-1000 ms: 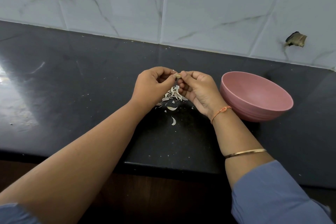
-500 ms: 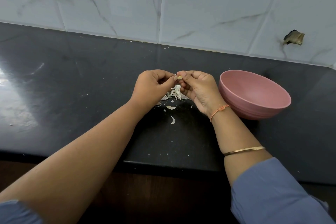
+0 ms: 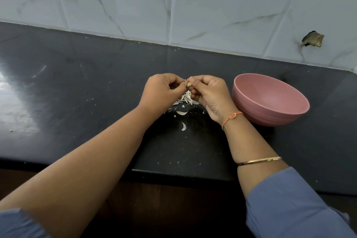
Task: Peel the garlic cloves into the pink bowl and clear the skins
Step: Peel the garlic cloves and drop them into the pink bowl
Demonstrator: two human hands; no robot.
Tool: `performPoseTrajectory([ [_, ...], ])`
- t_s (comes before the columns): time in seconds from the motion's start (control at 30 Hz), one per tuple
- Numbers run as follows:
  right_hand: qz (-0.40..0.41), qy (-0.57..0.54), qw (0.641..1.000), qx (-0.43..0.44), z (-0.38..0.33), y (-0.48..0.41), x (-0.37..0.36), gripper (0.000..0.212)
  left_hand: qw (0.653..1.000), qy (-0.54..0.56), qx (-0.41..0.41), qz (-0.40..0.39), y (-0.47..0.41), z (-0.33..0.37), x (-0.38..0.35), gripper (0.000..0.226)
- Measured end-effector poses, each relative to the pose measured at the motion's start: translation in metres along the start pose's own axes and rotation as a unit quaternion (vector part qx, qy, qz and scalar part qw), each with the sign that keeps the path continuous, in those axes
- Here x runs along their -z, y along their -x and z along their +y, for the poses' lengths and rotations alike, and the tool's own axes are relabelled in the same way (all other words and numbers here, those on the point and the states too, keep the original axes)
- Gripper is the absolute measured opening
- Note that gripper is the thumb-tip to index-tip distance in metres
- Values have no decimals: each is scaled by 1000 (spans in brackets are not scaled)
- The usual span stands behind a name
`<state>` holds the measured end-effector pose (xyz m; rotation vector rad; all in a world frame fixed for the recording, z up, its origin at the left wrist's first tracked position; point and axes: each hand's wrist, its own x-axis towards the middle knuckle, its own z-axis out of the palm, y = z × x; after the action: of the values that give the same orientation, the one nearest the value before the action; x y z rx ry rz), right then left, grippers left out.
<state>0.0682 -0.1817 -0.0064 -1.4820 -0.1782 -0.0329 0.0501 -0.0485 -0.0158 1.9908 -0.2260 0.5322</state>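
Observation:
A small garlic clove point(image 3: 189, 84) is pinched between the fingertips of my left hand point(image 3: 161, 92) and my right hand point(image 3: 209, 94), a little above the dark counter. Both hands have curled fingers and meet at the clove, which is mostly hidden by them. Under the hands lies a small heap of white garlic skins point(image 3: 186, 98), with a few loose pieces nearer to me. The pink bowl point(image 3: 270, 100) stands on the counter just right of my right hand; the part of its inside that I see holds nothing.
The black counter point(image 3: 77, 92) runs left and right, with its front edge near me. A marbled tile wall point(image 3: 173, 6) rises behind it, with a broken hole point(image 3: 313, 39) at the right.
Both hands stay together at the clove, with only small finger shifts. The view has moved slightly.

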Motion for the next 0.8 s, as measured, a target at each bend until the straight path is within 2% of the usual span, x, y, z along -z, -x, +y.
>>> performPoseTrajectory([
  [0.2,9,32,999,22,0,1,-4,12,1000,-20,5,21,-2,-2,-1,12],
  [0.5,24,31,999,11,0,-1,1,11,1000,-7,-10,-5,0,1,0,15],
  [0.8,9,68,998,17,1,0,1,9,998,-66,-14,0,-1,-2,0,10],
])
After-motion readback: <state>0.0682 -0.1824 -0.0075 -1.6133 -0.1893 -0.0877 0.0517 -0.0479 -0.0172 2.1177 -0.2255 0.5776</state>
